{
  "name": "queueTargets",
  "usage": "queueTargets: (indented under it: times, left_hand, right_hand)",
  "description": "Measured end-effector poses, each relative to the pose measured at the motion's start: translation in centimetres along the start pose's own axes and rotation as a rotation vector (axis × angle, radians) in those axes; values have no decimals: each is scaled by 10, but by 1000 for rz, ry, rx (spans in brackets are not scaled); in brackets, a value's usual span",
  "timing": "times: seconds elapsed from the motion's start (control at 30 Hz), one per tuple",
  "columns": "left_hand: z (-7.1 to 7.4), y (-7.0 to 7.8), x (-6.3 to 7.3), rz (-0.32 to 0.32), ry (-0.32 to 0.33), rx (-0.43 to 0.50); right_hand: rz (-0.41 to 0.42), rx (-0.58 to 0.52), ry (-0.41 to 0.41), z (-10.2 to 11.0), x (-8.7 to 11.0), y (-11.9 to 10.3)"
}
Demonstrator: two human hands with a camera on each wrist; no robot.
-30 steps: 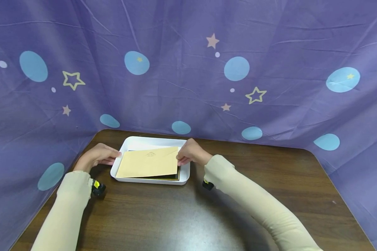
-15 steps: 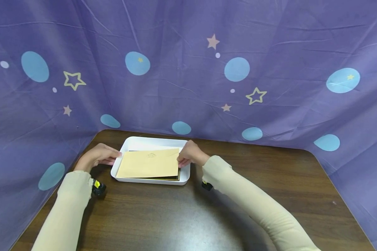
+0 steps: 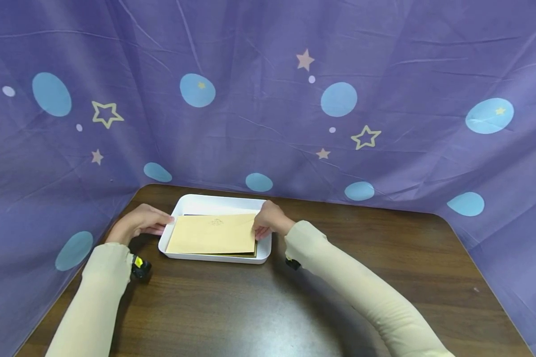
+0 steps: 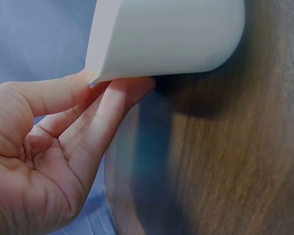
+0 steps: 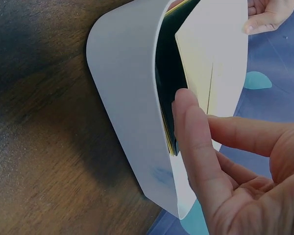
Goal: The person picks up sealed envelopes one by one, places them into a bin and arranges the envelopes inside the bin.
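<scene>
A white tray [image 3: 223, 204] stands toward the back left of the table. On its left rim my left hand [image 3: 145, 221] holds on; the left wrist view has the thumb on the rim and the fingers against the outer wall [image 4: 176, 39]. A cream envelope [image 3: 212, 235] with a small printed mark lies inside, its right end raised a little. My right hand [image 3: 270, 220] pinches that right edge between thumb and fingers [image 5: 198, 132]. Below the envelope, dark items with gold edges [image 5: 170, 63] show in the right wrist view; most of them is covered.
The brown wooden table [image 3: 232, 302] extends to the front and right of the tray. A purple curtain [image 3: 268, 124] with stars and blue dots hangs behind and along both sides. Black wrist cameras [image 3: 140, 267] are worn under the sleeves.
The envelope's right end has sunk lower toward the dark items, with my right hand going slightly down along with it. My left hand stays on the tray's rim.
</scene>
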State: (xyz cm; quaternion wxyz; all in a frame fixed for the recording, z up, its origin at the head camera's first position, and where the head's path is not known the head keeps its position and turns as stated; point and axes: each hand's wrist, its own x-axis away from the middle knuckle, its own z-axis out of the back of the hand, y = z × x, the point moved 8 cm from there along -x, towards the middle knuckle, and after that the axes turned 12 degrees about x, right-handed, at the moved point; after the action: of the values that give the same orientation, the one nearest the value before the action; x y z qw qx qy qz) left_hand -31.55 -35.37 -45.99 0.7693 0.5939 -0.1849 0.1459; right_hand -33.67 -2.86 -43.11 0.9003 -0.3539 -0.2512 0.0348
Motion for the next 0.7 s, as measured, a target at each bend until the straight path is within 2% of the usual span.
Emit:
queueTargets:
  times: [0.27,0.7]
  left_hand:
    - [0,0,1,-3,-7,15]
    - [1,-1,1,0,1,-9]
  right_hand:
    - [-32,77,27,0,-3,-1]
    - [-59,140,33,0,-5,2]
